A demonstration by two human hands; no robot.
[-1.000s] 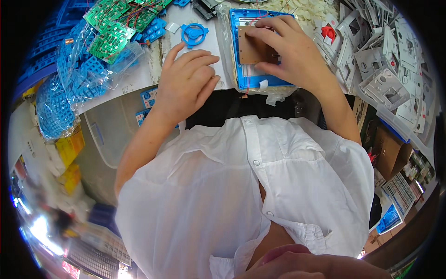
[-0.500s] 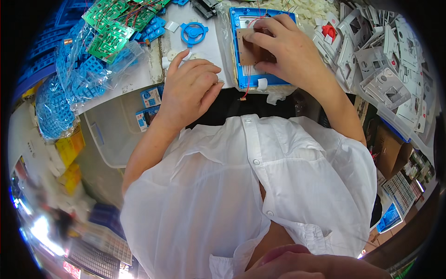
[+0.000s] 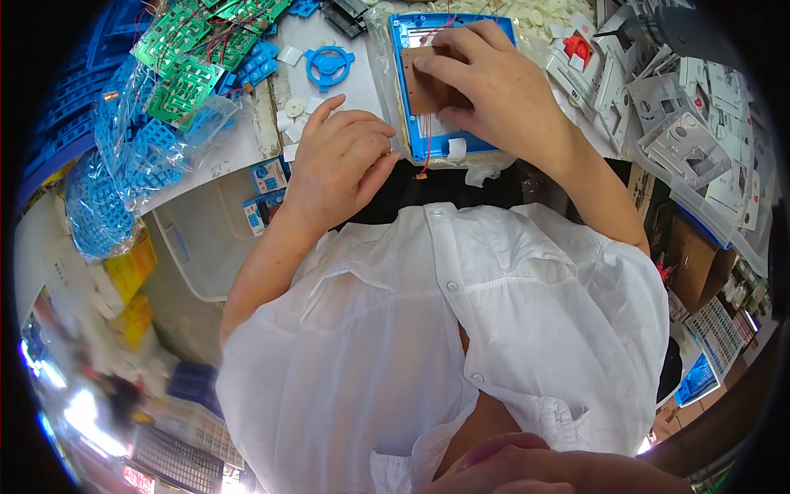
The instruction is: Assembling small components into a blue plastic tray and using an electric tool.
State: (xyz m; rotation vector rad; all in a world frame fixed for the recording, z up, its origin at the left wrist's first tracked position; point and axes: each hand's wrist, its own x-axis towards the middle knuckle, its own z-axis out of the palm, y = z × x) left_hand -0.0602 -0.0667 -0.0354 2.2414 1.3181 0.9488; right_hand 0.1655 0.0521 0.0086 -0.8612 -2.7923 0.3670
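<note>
My right hand [image 3: 510,95] is closed on a brown circuit board [image 3: 424,86], thumb below and fingers over its right side. The board lies over the inside of a blue plastic casing [image 3: 398,33] at the table's front edge. Thin red wires [image 3: 425,148] hang below the board to a small connector. To the left, my left hand [image 3: 346,160] hovers by the table edge, fingers loosely bent and index finger apart. Nothing shows in it. Beyond it lie a blue ring-shaped part [image 3: 329,67] and small white pieces [image 3: 295,107].
Green circuit boards [image 3: 185,86] and bagged blue keypads [image 3: 103,193] crowd the left. White plastic panels [image 3: 687,140] fill a clear bin at right, with a dark powered screwdriver [image 3: 666,31] above them. Pale small parts [image 3: 543,16] are heaped behind the casing. A clear tub [image 3: 202,247] sits below the table.
The dark screwdriver has come into view at the upper right. My right hand and the board keep nearly the same place on the casing; the whole view has shifted slightly.
</note>
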